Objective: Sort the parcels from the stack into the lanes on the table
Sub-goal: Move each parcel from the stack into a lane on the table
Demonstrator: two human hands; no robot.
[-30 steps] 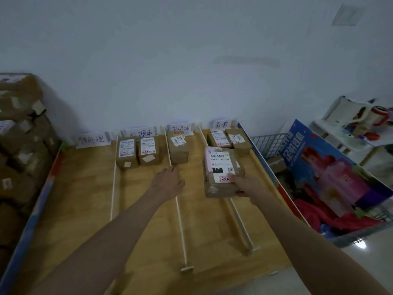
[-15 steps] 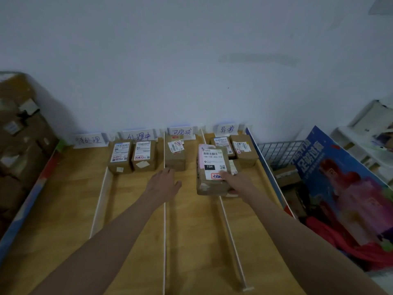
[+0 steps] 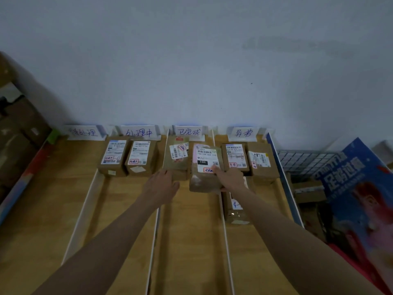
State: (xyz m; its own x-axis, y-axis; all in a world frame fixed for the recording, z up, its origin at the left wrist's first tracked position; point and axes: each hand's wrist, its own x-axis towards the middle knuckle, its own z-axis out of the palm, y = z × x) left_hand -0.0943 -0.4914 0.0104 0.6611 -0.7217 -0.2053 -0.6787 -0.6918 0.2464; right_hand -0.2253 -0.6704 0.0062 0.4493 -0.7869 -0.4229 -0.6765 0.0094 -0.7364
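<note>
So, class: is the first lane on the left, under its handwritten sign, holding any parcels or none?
None. The leftmost lane shows only bare wood below its sign, while the other lanes each hold parcels.

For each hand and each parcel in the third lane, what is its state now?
Right hand: grips the brown cardboard parcel with the pink-edged label.
Brown cardboard parcel with the pink-edged label: held, near end tilted, in the third lane.
Left hand: open, fingertips at the smaller brown parcel.
Smaller brown parcel: lying flat at the far end of the lane.
</note>
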